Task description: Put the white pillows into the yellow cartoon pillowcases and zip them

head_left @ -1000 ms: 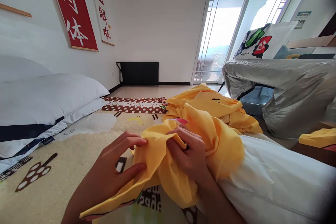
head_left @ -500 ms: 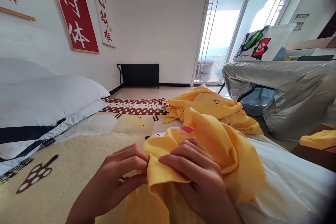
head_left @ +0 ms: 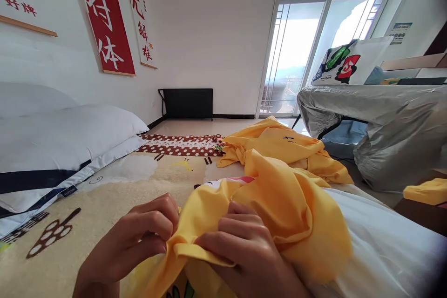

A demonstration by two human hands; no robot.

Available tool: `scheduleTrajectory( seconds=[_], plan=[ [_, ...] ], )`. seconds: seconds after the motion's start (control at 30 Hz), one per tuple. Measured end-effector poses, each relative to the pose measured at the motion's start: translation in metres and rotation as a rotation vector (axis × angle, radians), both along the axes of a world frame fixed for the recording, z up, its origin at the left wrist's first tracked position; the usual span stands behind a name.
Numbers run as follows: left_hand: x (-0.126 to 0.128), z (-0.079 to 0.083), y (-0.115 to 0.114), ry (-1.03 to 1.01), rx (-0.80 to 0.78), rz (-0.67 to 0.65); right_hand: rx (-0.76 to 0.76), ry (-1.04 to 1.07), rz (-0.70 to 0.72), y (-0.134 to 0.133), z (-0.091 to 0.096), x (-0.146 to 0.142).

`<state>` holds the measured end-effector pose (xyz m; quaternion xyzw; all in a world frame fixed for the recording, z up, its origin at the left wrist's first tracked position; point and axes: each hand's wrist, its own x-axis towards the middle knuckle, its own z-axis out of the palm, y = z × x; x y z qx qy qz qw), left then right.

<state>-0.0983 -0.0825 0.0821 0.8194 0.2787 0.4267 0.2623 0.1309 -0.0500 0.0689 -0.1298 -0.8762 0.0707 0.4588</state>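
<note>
A yellow pillowcase (head_left: 286, 209) is bunched over the near end of a white pillow (head_left: 384, 247) that lies on the patterned bedspread (head_left: 104, 200). My left hand (head_left: 129, 247) pinches the pillowcase's folded edge low in the picture. My right hand (head_left: 244, 256) grips the same edge just to the right, its fingers curled over the cloth. The two hands are close together at the hem.
A second heap of yellow cloth (head_left: 282, 144) lies farther up the bed. White pillows with a dark stripe (head_left: 59, 144) sit at the left. A silver-covered piece of furniture (head_left: 387, 121) stands at the right, with glass doors (head_left: 296, 56) behind.
Both hands have slid nearer to me and lower along the yellow hem, and they now sit closer together. The cloth has bunched further over the pillow's end.
</note>
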Motion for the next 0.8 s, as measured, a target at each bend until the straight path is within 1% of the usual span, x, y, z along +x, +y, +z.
scheduleTrajectory(
  seconds=[0.07,0.13,0.27,0.33,0.43,0.53,0.67,0.73,0.8],
  plan=[
    [0.005,-0.003,0.003,-0.015,0.019,-0.051,-0.001,-0.024,-0.01,0.001,-0.003,-0.005],
    [0.01,-0.006,0.006,-0.027,0.017,-0.083,-0.008,-0.048,0.009,0.002,-0.006,-0.008],
    [0.018,-0.01,0.012,-0.101,-0.061,-0.085,-0.084,-0.07,0.09,0.006,-0.006,-0.008],
    [0.019,-0.013,0.016,-0.181,-0.082,-0.088,-0.119,-0.042,0.087,0.008,-0.004,-0.006],
    [0.018,-0.015,0.021,-0.297,-0.056,-0.111,-0.124,0.074,0.001,0.011,0.001,0.001],
    [0.016,-0.016,0.022,-0.312,-0.049,-0.112,-0.1,0.186,-0.096,0.008,0.007,0.009],
    [0.017,-0.017,0.016,-0.305,-0.171,-0.106,-0.032,0.226,-0.186,-0.001,0.016,0.017],
    [0.018,-0.019,0.014,-0.312,-0.234,-0.114,0.001,0.207,-0.227,-0.004,0.021,0.019],
    [0.019,-0.022,0.013,-0.289,-0.266,-0.083,0.034,0.172,-0.262,-0.006,0.024,0.021]
  ],
)
